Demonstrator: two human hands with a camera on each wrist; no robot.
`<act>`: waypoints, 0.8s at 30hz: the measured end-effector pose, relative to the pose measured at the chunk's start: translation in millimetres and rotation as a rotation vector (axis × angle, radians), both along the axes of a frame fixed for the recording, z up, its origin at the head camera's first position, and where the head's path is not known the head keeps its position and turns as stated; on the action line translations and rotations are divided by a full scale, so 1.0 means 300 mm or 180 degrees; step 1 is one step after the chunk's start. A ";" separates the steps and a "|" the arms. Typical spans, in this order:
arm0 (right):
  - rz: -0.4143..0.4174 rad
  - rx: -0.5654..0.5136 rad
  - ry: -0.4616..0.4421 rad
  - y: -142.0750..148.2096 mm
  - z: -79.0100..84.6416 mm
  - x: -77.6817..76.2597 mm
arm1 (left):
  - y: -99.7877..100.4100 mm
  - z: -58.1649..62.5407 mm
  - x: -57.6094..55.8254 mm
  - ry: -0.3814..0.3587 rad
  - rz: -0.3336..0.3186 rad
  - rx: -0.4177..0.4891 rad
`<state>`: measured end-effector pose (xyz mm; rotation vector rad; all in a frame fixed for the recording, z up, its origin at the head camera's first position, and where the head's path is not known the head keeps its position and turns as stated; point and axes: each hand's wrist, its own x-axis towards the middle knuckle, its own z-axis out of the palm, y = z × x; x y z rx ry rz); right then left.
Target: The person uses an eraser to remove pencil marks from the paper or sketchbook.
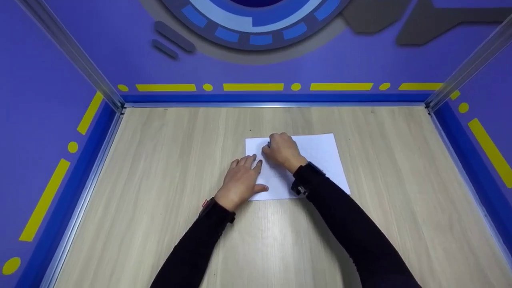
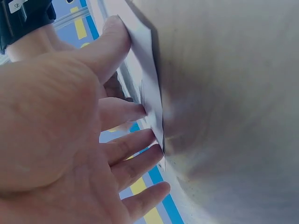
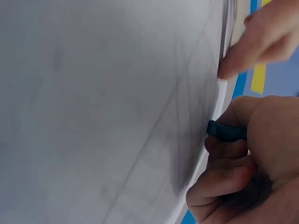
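Enclosing the work on three sides, printed wall panels (image 1: 100, 52) of purple and blue stood around a pale wood-grain tabletop (image 1: 160, 180); a large ringed circular graphic (image 1: 256, 39) filled the upper middle of the far side, with yellow bars and dots (image 1: 253, 87) in a row beneath it and more along both sides; a silvery metal rail (image 1: 276, 105) ran along the tabletop's far edge, and others followed the sides and corners.

Black sleeves covered the person's forearms, the left sleeve (image 1: 192, 248) and the right sleeve (image 1: 356, 224) both reaching in from the near edge; between and beyond them a white sheet of paper (image 1: 320, 160) lay on the tabletop, slightly right of the middle; the left hand (image 1: 242, 180) lay at its left edge, fingers extended and spread, the thumb on the paper near the near-left corner; the right hand (image 1: 285, 151) was over the paper's far-left part, its fingers curled and pinching a stubby dark teal stick (image 3: 226, 131), whose tip was at the paper near its edge in the right wrist view.

Thin grey lines (image 3: 156, 123) crossed the sheet, some meeting at sharp angles; dark straps circled both wrists; in the left wrist view a small white label (image 2: 17, 5) bore a dark mark too small to read with certainty.
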<state>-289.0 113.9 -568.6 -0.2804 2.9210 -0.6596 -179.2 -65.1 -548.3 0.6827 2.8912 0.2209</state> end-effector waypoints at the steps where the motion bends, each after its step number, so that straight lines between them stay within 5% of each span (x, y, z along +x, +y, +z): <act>1: -0.0012 -0.0011 0.0041 0.027 -0.017 -0.016 | 0.002 0.002 -0.001 -0.0013 0.0005 -0.0009; 5: -0.0146 -0.0123 -0.0016 0.125 -0.015 -0.026 | 0.005 0.008 -0.006 -0.0102 0.0029 -0.0057; 8: -0.0302 -0.0180 -0.0126 0.192 0.044 0.010 | 0.005 0.011 -0.007 -0.0106 0.0026 -0.0079; 17: -0.0621 -0.0180 -0.0255 0.437 0.048 0.013 | 0.005 0.008 -0.002 -0.0119 0.0041 -0.0067; 24: -0.0783 -0.0152 -0.0335 0.519 0.054 0.036 | 0.006 0.007 0.002 -0.0103 0.0047 -0.0040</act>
